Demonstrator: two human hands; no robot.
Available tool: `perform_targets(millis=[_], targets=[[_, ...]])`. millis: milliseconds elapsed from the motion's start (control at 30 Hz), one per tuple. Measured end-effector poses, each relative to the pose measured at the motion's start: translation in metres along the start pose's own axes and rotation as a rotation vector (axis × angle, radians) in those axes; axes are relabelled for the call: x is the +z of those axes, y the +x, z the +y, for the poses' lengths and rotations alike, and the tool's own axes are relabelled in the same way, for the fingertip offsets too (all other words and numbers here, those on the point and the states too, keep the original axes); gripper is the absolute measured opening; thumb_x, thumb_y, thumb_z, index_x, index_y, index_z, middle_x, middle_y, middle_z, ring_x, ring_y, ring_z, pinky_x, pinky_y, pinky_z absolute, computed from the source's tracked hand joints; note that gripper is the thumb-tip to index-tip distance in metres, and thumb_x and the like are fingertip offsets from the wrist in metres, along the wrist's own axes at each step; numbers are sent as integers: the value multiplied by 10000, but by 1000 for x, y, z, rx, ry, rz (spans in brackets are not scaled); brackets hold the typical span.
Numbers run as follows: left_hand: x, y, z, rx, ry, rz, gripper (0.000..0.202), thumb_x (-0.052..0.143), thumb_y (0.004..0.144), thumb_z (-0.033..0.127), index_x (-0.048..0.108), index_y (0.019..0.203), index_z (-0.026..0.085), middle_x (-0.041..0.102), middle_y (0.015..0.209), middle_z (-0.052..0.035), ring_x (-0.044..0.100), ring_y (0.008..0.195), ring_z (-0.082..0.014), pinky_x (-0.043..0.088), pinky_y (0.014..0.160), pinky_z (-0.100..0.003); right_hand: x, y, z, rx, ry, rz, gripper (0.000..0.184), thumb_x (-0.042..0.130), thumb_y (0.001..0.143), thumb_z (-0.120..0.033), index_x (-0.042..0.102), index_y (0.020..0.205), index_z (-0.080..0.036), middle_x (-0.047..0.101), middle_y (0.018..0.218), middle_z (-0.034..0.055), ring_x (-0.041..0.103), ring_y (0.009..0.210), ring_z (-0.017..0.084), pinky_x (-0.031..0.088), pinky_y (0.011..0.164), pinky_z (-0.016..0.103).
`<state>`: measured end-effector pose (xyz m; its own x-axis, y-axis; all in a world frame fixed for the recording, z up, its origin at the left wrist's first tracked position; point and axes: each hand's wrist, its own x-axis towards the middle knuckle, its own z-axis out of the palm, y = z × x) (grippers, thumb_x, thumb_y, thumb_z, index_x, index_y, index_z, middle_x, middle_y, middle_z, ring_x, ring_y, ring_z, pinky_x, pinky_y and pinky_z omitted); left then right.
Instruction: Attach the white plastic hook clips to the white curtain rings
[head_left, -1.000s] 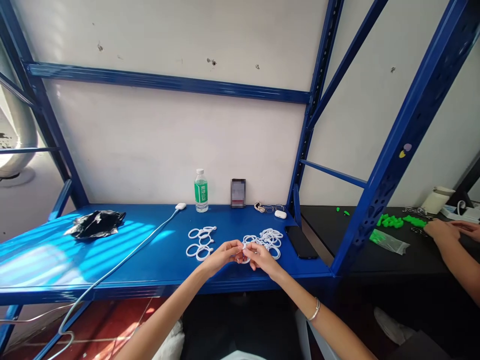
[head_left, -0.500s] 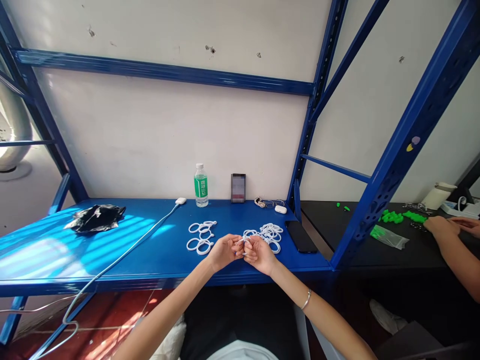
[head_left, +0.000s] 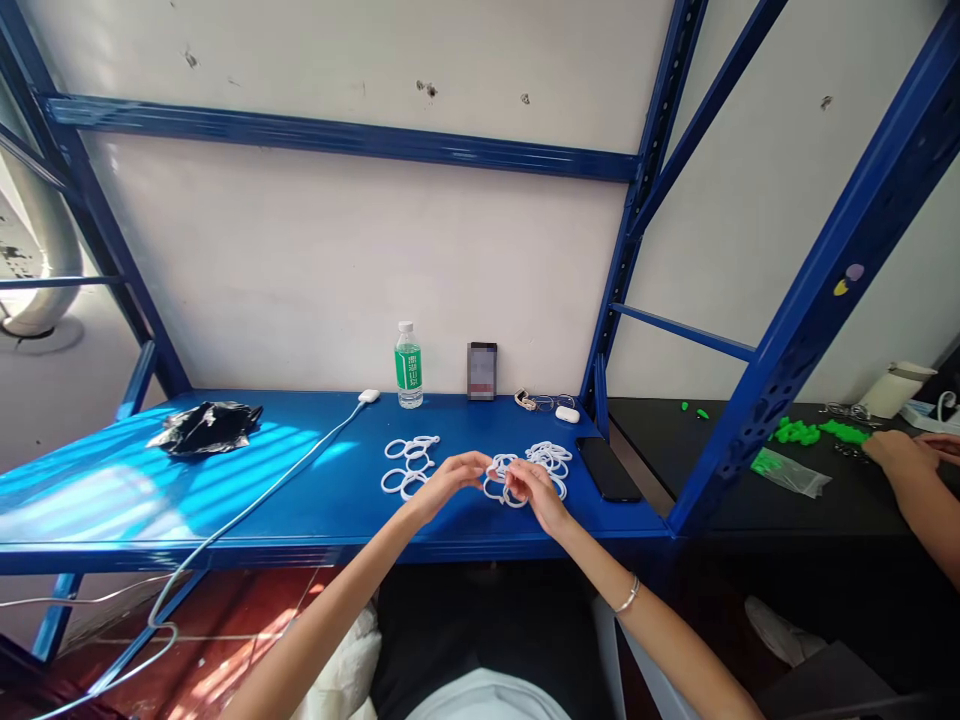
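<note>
White plastic rings, each with a small tab, lie in two groups on the blue tabletop (head_left: 315, 520). The left group of rings (head_left: 409, 468) is spread out flat. A denser right pile of rings (head_left: 551, 458) sits partly behind my right hand (head_left: 538, 495), whose thumb and fingers close on a white ring (head_left: 496, 490) at the pile's near left side. My left hand (head_left: 455, 476) hovers between the two groups, its fingers stretched toward that ring and apart from each other. I see nothing held in it.
Behind the rings stand a water bottle (head_left: 409, 368) and a small dark device (head_left: 481, 372). A phone (head_left: 609, 468) lies right of the pile, near a white earbud case (head_left: 568, 414). Further left are a white cable (head_left: 277, 485) and black plastic bag (head_left: 206, 428). Another person's hand (head_left: 900, 450) works beside green pieces.
My hands were pressed together over a small white piece. They have now parted, the right at the ring pile and the left with loosened fingers. The view has shifted slightly.
</note>
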<state>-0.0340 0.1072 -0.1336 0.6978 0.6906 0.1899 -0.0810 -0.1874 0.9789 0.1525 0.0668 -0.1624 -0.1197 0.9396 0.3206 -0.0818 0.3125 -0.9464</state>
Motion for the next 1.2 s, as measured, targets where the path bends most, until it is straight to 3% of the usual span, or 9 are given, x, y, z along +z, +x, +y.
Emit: perform_targets(millis=[100,200,300,433,600,867,1033,1133,1200], targets=[[-20,-1,-1,113,542,142,331,514,833,371,608,1105,208,577,1183,-95,521,1098,-269,442,896,-366,-12,-6,-4,-279,-618,97,295,461,903,-351,580,689,-187,534,666,29,474,614,152,375,587,282],[-47,0,-8,130,1009,316,330,444,883,294,585,1158,179,546,1234,-133,471,1171,-297,402,956,-424,-20,-7,-1,-414,-1004,155,248,434,916,-280,586,741,-192,603,769,65,551,750,205,422,661,319],[-74,0,-16,13,1299,389,300,412,888,175,598,1122,150,553,1210,-158,474,1151,-298,419,916,-410,-23,-5,6,-405,-1127,144,214,422,912,-227,591,785,-193,627,841,86,587,836,234,463,685,340],[-101,-5,-25,-213,1481,426,286,395,883,119,626,1052,121,583,1113,-179,501,1090,-314,444,822,-388,-23,-4,12,-362,-1161,120,161,447,889,-197,584,805,-199,629,882,89,593,914,258,495,707,364],[-115,-9,-36,-347,1515,420,276,402,879,117,652,995,123,613,1070,-173,531,1064,-297,440,802,-349,-24,-5,11,-314,-1172,117,118,463,879,-196,568,825,-202,618,900,78,590,928,253,503,687,349],[-119,-10,-36,-319,1539,484,271,394,881,145,663,890,114,637,971,-181,557,1010,-314,438,748,-338,-24,-5,13,-300,-1191,130,107,469,885,-225,566,845,-204,581,915,70,577,892,226,494,648,311],[-115,-12,-20,-99,1357,569,237,425,873,201,651,841,140,657,901,-154,565,925,-298,421,738,-345,-24,-6,13,-311,-1171,148,113,459,891,-225,567,869,-203,572,961,79,573,926,232,503,684,328],[-98,-7,-14,58,1080,460,191,503,850,293,649,828,173,669,862,-106,572,872,-266,421,703,-319,-24,-6,11,-322,-1145,158,115,459,891,-220,572,913,-207,573,986,82,565,955,238,502,722,339],[-79,-3,-12,86,881,345,227,534,837,375,656,840,184,670,859,-90,584,823,-244,426,655,-298,-23,-6,9,-336,-1127,155,129,456,896,-217,573,952,-206,579,993,81,556,975,240,495,762,351]])
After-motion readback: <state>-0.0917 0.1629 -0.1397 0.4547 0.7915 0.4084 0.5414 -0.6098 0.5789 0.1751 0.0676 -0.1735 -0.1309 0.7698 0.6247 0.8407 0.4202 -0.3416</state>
